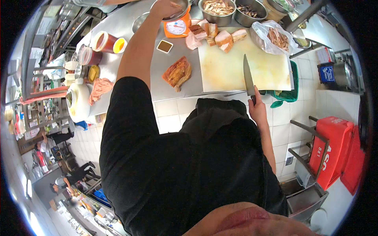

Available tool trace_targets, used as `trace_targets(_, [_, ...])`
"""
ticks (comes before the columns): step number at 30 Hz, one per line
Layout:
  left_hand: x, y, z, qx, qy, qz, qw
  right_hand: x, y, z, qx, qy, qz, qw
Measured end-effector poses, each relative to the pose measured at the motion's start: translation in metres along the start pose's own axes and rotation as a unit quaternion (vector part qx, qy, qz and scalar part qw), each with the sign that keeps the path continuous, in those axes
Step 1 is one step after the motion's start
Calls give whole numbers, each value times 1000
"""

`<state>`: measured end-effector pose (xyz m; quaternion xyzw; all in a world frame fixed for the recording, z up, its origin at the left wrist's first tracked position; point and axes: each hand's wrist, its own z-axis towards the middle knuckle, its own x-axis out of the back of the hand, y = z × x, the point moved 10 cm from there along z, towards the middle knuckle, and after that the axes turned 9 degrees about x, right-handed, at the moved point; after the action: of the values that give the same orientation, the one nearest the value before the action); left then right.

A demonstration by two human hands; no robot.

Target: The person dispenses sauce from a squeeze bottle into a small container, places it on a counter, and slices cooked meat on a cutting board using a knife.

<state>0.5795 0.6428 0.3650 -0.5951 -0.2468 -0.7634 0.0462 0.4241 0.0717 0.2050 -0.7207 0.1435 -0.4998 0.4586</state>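
My right hand [256, 105] is closed round the handle of a long knife [248, 72], whose blade lies over the lower right part of the white cutting board [224, 74]. My left hand [167, 8] is over a metal bowl [182, 14] on the orange scale [175, 27], its fingers apart and partly cut off by the frame's top edge. Several meat chunks [224, 41] lie along the board's back edge. A browned piece of meat [178, 73] rests on the metal table [157, 92], left of the board. Sliced meat fills a plastic bag [275, 38] at the board's back right corner.
Metal bowls [217, 8] of cut food stand at the back. Sauce containers [104, 42], a small dish [164, 46] and a white jug [78, 100] are on the left. A green bin [294, 80] and red crate [330, 149] are right. Other people [73, 177] are far left.
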Motion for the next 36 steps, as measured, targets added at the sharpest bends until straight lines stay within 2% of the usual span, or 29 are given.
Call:
trace_targets(2, [2, 6, 1, 24, -42, 5, 999, 2, -1, 0, -9, -2, 9, 1000])
trace_targets(5, [30, 42, -21, -14, -84, -96, 992, 4, 5, -2, 4, 2, 26, 1000])
trace_targets(7, [75, 85, -49, -49, 7, -164, 985, 6, 8, 1, 49, 24, 47, 997])
trace_targets(8, [92, 101, -66, -64, 52, -200, 976, 4, 14, 2, 41, 12, 48, 998])
trace_targets(10, [106, 123, -93, -117, 131, -111, 978, 9, 17, 5, 24, -13, 47, 998])
trace_targets(11, [108, 133, -109, -141, 170, -68, 973, 9, 19, 4, -19, -46, 42, 998])
trace_targets(15, [50, 171, -177, -137, 97, -149, 975, 17, 11, 8, 34, -44, 55, 997])
trace_targets(16, [34, 192, -196, -89, 30, -213, 972, 18, 13, 9, 30, -55, 48, 997])
trace_targets(21, [-112, 211, -263, -94, -94, -112, 985, 23, 9, 12, 17, -120, -13, 993])
trace_targets(23, [-145, 210, -280, -114, -91, -74, 987, 26, -3, 14, 29, -131, -12, 991])
trace_targets(24, [-154, 211, -285, -125, -89, -54, 987, 26, -11, 17, 36, -135, -11, 990])
trace_targets(25, [-158, 206, -284, -85, -114, -64, 988, 27, -19, 18, 40, -135, 0, 990])
trace_targets(28, [-159, 205, -287, -117, -75, -87, 986, 25, -43, 28, 43, -158, -2, 986])
trace_targets(36, [-167, 201, -289, -122, -77, -77, 987, 9, -51, 41, 72, -160, -4, 985])
